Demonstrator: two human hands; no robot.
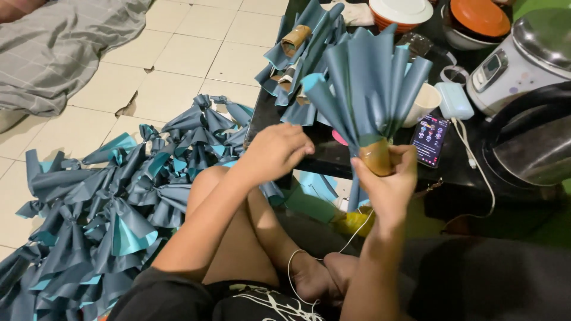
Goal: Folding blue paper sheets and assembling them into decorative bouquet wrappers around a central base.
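A fan of blue paper cones (369,83), bound at its base by brown tape, is held upright above the lap by the right hand (388,178), its grip closed around the taped base. The left hand (275,151) is loosely curled just beside it, holding nothing visible. More bundles (107,208) are heaped on the tiled floor (196,53). A phone (429,138) lies on the dark tabletop (458,169).

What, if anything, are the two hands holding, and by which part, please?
The right hand grips the blue paper fan bundle by its brown-taped base; the left hand holds nothing visible.
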